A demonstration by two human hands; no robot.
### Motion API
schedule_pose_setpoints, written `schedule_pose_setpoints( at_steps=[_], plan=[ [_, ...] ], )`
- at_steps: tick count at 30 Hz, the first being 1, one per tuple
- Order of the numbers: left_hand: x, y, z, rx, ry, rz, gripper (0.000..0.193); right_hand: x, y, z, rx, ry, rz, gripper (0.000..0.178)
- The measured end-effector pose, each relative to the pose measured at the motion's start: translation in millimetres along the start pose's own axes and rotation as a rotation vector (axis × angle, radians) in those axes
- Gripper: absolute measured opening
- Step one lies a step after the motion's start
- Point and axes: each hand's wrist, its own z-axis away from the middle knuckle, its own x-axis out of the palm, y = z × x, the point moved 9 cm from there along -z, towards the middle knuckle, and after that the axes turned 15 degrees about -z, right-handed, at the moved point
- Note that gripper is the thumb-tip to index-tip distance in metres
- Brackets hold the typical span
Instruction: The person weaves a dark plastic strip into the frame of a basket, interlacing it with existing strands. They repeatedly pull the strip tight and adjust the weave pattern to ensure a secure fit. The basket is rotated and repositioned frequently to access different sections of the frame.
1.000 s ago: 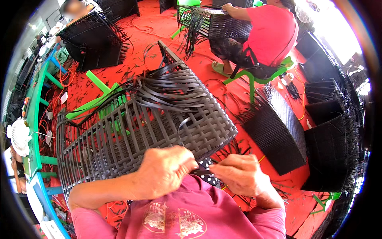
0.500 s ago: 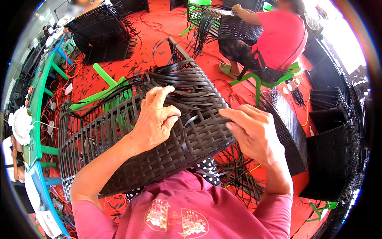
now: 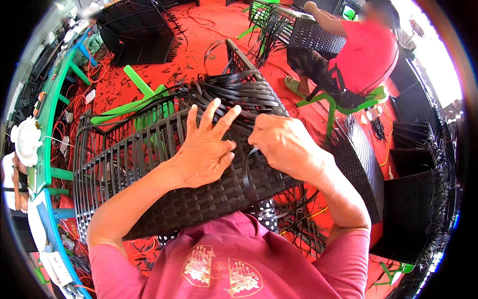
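A partly woven black plastic-rattan furniture frame [image 3: 209,204] lies across my lap, its near side closely woven and its left part bare upright bars. My left hand [image 3: 206,154] rests on its middle, fingers spread and holding nothing. Close beside it, my right hand [image 3: 286,144] has its fingers curled together at the top of the weave. From those fingertips a loose black strip [image 3: 247,172] loops down over the woven face; the pinch itself is partly hidden. Beyond both hands, a bundle of loose black strips [image 3: 231,97] fans over the frame's far side.
A green stool or chair [image 3: 139,99] stands behind the frame. Another person [image 3: 363,55] in a red top sits at the far right with a similar woven piece. Finished black panels [image 3: 356,169] stand at right. A white fan [image 3: 26,142] and green table edge [image 3: 50,134] line the left.
My right hand has moved left and inward from the frame's right edge, its fingers curling closed. My left hand has spread its fingers and shifted slightly right. The view has shifted a little.
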Motion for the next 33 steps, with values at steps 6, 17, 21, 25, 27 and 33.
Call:
schedule_pose_setpoints(
  at_steps=[6,17,21,25,27,33],
  plan=[
    [9,4,-10,0.036,-0.031,-0.115,0.032,17,18,-8,-0.009,0.057,-0.133,0.008],
    [20,0,-7,-0.131,-0.019,0.104,0.022,23,22,0,0.142,0.101,-0.129,0.011],
    [20,-2,-8,-0.174,-0.028,0.115,0.024,26,27,1,0.15,0.136,-0.151,0.009],
    [20,-7,-8,-0.223,0.071,0.193,0.017,24,22,0,0.147,0.133,-0.153,0.009],
    [14,-9,-8,-0.224,0.121,0.26,0.011,21,20,4,0.127,0.152,-0.175,0.012],
    [5,-14,2,-0.22,0.359,0.332,0.01,-29,4,32,0.34,0.078,0.145,0.031]
  ],
)
